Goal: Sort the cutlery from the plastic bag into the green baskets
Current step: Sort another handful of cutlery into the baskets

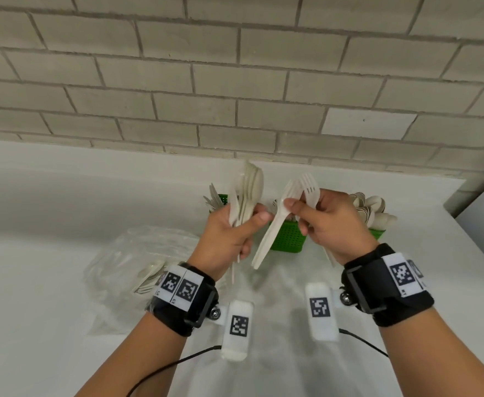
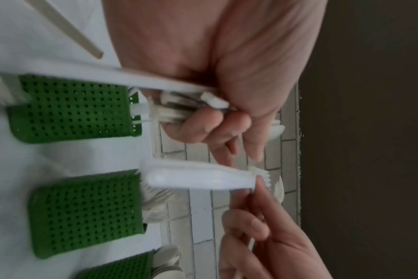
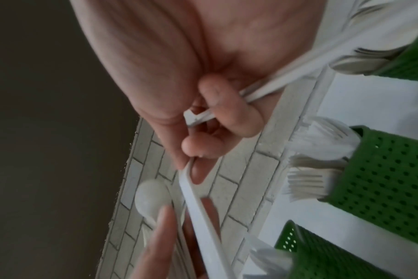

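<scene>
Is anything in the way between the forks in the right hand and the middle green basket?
Nothing visible blocks it. The right hand holds the forks above the middle basket, whose open top already holds forks; the left hand is off to the side.

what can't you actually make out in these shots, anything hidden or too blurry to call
- Left green basket, head view: mostly hidden behind the left hand and its bundle of cutlery.
- Plastic bag, head view: the crumpled film and the left wrist strap hide how much cutlery is left inside.
- Fork the right hand pinches, left wrist view: motion blur smears it.
- Right green basket, head view: right hand covers most of it.
</scene>
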Tool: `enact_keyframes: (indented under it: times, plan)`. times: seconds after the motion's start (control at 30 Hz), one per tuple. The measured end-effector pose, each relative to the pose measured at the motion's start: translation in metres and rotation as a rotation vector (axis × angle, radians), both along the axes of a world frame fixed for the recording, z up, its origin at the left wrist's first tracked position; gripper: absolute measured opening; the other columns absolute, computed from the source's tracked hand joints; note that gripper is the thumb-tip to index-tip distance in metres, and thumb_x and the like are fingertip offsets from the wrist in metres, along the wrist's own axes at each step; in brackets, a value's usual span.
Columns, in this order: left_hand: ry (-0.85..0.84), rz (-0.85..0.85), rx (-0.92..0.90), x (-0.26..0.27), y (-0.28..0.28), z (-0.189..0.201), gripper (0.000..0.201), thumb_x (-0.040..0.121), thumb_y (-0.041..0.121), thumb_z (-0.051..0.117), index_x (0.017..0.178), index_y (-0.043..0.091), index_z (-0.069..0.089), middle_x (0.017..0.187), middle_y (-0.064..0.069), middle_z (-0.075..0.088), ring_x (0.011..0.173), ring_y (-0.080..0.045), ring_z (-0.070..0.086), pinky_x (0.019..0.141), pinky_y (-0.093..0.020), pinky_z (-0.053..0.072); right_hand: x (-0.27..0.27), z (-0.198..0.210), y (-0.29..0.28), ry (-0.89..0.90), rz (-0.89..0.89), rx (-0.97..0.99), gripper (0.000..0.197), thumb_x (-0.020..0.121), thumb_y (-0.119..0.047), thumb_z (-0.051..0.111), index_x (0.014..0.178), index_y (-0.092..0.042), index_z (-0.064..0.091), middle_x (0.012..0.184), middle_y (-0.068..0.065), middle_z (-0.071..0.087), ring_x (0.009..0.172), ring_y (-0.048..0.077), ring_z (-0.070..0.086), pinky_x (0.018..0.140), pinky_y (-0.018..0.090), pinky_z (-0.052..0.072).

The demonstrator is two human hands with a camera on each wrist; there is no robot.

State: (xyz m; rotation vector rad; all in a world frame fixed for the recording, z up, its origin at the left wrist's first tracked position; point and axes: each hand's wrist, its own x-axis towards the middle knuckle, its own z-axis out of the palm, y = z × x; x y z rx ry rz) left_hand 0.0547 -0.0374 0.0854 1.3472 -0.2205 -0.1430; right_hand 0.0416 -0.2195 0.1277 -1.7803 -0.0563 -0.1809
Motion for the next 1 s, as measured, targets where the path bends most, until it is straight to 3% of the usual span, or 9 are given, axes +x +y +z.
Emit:
enact_keyframes:
  times: [0.13, 0.27, 0.4, 0.5, 0.57, 0.63, 0.73, 0.83, 1.0]
  plan:
    - [0.055, -0.123, 0.023, -0.006, -0.008, -0.003, 0.022, 0.081, 0.025, 0.071, 0.094, 0.008, 0.067, 0.087, -0.01, 0.076, 0.034, -0.009, 0.035, 0.035, -0.018, 0.029, -0.001, -0.006, 0.006, 0.008, 0.021, 0.0, 0.027, 0.092, -0.014, 0.064, 0.071, 0.003, 0.063, 0.044, -0.002, 0.049, 0.04, 0.01, 0.039, 0.043, 0.017, 0.032]
    - [0.205, -0.153, -0.097, -0.008, -0.009, -0.008, 0.024, 0.083, 0.025, 0.067, 0.096, 0.005, 0.064, 0.1, -0.016, 0.074, 0.032, -0.007, 0.034, 0.035, -0.015, 0.025, -0.003, -0.014, 0.009, 0.032, 0.02, 0.049, 0.031, 0.094, -0.014, 0.063, 0.084, 0.014, 0.058, 0.045, -0.006, 0.044, 0.04, 0.007, 0.036, 0.044, 0.018, 0.03]
    - [0.246, -0.081, -0.078, -0.007, -0.012, -0.014, 0.019, 0.093, 0.015, 0.062, 0.1, -0.002, 0.063, 0.094, -0.014, 0.075, 0.033, -0.007, 0.034, 0.037, -0.014, 0.027, -0.007, -0.009, 0.015, 0.088, -0.021, -0.022, 0.026, 0.098, -0.022, 0.055, 0.074, -0.011, 0.058, 0.055, -0.017, 0.055, 0.051, -0.002, 0.049, 0.055, 0.012, 0.036]
    - [0.212, 0.01, -0.036, -0.005, -0.013, -0.017, 0.026, 0.093, 0.015, 0.063, 0.103, -0.009, 0.062, 0.092, -0.013, 0.076, 0.034, -0.009, 0.035, 0.037, -0.016, 0.029, -0.007, -0.005, 0.015, 0.222, -0.096, 0.103, 0.032, 0.1, -0.033, 0.045, 0.078, -0.012, 0.055, 0.067, -0.002, 0.049, 0.061, 0.009, 0.041, 0.066, 0.028, 0.035]
    - [0.198, 0.046, -0.041, -0.004, -0.013, -0.017, 0.018, 0.093, 0.015, 0.063, 0.1, -0.003, 0.062, 0.094, -0.014, 0.076, 0.034, -0.009, 0.036, 0.036, -0.017, 0.03, -0.007, -0.006, 0.015, 0.196, -0.159, 0.144, 0.033, 0.101, -0.025, 0.044, 0.074, -0.01, 0.059, 0.061, -0.002, 0.047, 0.056, 0.008, 0.04, 0.061, 0.025, 0.035]
    - [0.191, 0.063, -0.051, -0.004, -0.014, -0.016, 0.014, 0.093, 0.015, 0.064, 0.097, 0.002, 0.063, 0.094, -0.014, 0.076, 0.035, -0.009, 0.037, 0.036, -0.018, 0.031, -0.006, -0.012, 0.015, 0.146, -0.157, 0.155, 0.025, 0.1, -0.016, 0.047, 0.08, -0.01, 0.061, 0.056, -0.005, 0.041, 0.053, 0.006, 0.036, 0.058, 0.025, 0.033]
    - [0.176, 0.075, -0.046, -0.004, -0.018, -0.016, 0.015, 0.092, 0.014, 0.065, 0.097, 0.001, 0.062, 0.09, -0.014, 0.076, 0.035, -0.011, 0.037, 0.036, -0.018, 0.032, -0.004, -0.025, 0.019, 0.112, -0.146, 0.111, 0.016, 0.099, -0.018, 0.054, 0.109, -0.016, 0.066, 0.063, -0.018, 0.058, 0.059, -0.003, 0.052, 0.066, 0.019, 0.046]
    - [0.15, 0.071, -0.027, -0.006, -0.021, -0.018, 0.019, 0.089, 0.015, 0.069, 0.097, -0.002, 0.063, 0.062, -0.012, 0.063, 0.034, -0.012, 0.037, 0.035, -0.019, 0.031, -0.005, -0.032, 0.026, 0.046, -0.174, 0.052, 0.01, 0.096, -0.017, 0.06, 0.1, -0.013, 0.068, 0.083, 0.007, 0.071, 0.074, 0.009, 0.066, 0.076, 0.032, 0.057]
    - [0.173, 0.106, -0.052, -0.009, -0.024, -0.02, 0.012, 0.088, 0.013, 0.07, 0.091, 0.004, 0.063, 0.046, -0.003, 0.052, 0.032, -0.012, 0.038, 0.035, -0.019, 0.031, -0.005, -0.03, 0.027, -0.088, -0.286, 0.034, 0.004, 0.092, -0.014, 0.064, 0.089, -0.014, 0.066, 0.071, 0.001, 0.064, 0.058, -0.002, 0.059, 0.06, 0.014, 0.048]
